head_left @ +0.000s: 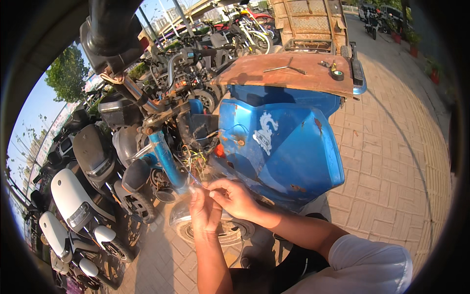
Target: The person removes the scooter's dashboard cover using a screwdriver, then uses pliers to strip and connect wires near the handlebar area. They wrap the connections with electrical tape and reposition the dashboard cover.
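My left hand (204,211) and my right hand (235,200) meet in front of a blue three-wheeler, fingertips pinched close together. A thin wire (194,177) runs from the vehicle's opened front into the fingers of both hands; its end is hidden there. Just beyond them hangs a tangle of coloured wires (198,159), some yellow, green and red. The blue steering column (166,159) slopes down to the left of this tangle. To the right, a scuffed blue front panel (289,147) with a white emblem sits tilted. Below my hands is the front wheel (230,235).
A brown board (289,73) on the vehicle carries a T-shaped wrench (286,67) and a roll of tape (337,75). Parked scooters (73,201) line the left side. A black handlebar part (110,32) hangs at upper left. Brick paving (382,171) spreads to the right.
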Available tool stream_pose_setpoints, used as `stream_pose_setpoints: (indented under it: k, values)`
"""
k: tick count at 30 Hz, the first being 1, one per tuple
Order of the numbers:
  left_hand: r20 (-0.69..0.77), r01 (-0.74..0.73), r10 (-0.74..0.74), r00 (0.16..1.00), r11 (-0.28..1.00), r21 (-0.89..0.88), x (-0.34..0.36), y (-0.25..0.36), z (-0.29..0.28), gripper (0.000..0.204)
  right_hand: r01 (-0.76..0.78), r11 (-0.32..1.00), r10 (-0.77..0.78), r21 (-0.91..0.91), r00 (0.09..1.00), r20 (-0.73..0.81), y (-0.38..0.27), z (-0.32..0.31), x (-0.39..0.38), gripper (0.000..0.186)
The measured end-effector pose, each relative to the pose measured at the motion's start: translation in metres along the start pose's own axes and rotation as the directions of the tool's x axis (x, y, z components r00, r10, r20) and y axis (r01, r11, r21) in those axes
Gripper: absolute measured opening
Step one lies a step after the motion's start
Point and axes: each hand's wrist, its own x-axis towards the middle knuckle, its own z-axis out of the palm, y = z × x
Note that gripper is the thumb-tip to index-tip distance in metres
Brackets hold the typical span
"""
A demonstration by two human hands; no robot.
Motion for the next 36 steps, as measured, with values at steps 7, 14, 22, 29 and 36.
stream_pose_setpoints:
  k: [7, 14, 22, 29, 36]
  values:
    - [0.023, -0.227, 0.228, 0.973, 0.949, 0.217, 0.004, -0.005, 0.011, 0.018, 0.161, 0.948, -0.173, -0.274, 0.985, -0.018, -0.010, -0.003, -0.005, 0.019]
    - [-0.023, -0.282, 0.313, 0.949, 0.883, 0.376, 0.002, -0.005, 0.012, 0.020, 0.313, 0.823, -0.174, -0.474, 0.933, 0.314, -0.076, -0.027, -0.042, 0.058]
    - [-0.091, -0.279, 0.324, 0.942, 0.904, 0.325, 0.002, -0.004, 0.003, 0.012, 0.515, 0.842, -0.540, -0.161, 0.802, -0.256, -0.203, -0.227, -0.024, 0.020]
    - [-0.132, -0.294, 0.345, 0.929, 0.906, 0.304, 0.000, -0.001, -0.001, 0.014, -0.402, 0.411, -0.409, -0.818, 0.720, -0.560, -0.146, -0.429, 0.127, 0.030]
    - [-0.149, -0.253, 0.336, 0.930, 0.880, 0.402, -0.005, 0.003, -0.002, 0.015, -0.588, -0.155, -0.161, -0.794, 0.808, -0.567, -0.093, -0.486, 0.177, 0.068]
